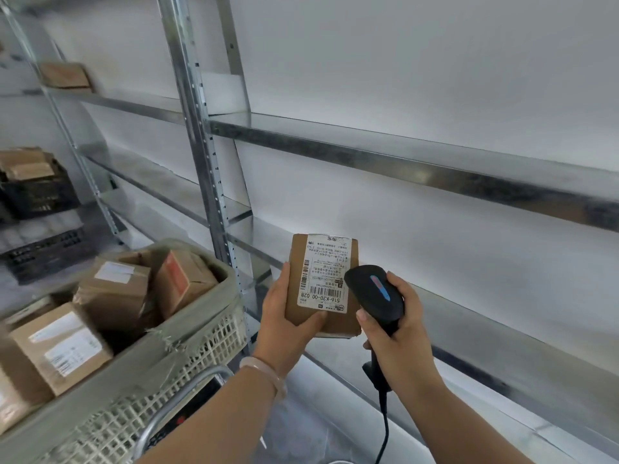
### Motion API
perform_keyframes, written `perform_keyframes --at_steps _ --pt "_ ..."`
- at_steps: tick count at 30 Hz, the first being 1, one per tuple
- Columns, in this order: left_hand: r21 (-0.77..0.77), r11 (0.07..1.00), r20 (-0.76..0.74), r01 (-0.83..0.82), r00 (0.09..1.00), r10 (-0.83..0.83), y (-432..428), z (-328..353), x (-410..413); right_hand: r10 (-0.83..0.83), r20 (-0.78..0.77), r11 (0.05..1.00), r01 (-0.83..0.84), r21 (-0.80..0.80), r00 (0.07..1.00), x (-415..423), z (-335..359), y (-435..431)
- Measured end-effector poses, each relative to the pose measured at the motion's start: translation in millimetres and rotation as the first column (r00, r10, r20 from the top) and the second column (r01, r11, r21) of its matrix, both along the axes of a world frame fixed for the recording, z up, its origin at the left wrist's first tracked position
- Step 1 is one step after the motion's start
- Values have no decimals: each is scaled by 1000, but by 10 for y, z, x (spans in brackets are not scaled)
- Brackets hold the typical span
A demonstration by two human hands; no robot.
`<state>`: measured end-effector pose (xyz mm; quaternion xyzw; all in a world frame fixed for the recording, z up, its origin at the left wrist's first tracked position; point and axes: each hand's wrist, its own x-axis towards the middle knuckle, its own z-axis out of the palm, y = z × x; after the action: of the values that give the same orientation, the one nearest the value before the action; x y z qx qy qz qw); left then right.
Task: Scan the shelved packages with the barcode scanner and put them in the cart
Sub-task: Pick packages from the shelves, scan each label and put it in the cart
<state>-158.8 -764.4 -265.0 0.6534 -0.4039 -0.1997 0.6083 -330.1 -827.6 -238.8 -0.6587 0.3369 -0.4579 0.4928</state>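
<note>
A small brown cardboard package (pixel 323 283) with a white barcode label facing me is held up in front of the metal shelf. My left hand (pixel 284 319) grips it from below and the left, thumb across its lower edge. My right hand (pixel 398 333) grips the handle of a black barcode scanner (pixel 375 293), whose head sits right beside the label's right side. The scanner's cable hangs down below my right hand. At the lower left stands the cart's white lattice basket (pixel 214 343), holding several brown boxes.
Bare metal shelves (pixel 402 162) run along the white wall ahead and to the right. A steel upright (pixel 201 128) stands between me and the left bays. Black crates (pixel 37 192) with boxes sit at the far left, and one box (pixel 65 75) lies on an upper left shelf.
</note>
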Motion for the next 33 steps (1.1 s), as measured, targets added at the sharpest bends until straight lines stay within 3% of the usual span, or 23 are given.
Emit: perform_keyframes --at_steps 18,24,33 --pt "-83 985 56 -152 986 157 721 25 863 136 -85 984 -144 -104 987 931 56 557" --pt "-85 979 10 -188 982 189 820 -30 950 242 -229 947 -281 -156 943 961 219 530" --pt "-67 975 30 -213 976 216 940 -118 1012 360 -510 818 -527 -229 781 1073 806 451"
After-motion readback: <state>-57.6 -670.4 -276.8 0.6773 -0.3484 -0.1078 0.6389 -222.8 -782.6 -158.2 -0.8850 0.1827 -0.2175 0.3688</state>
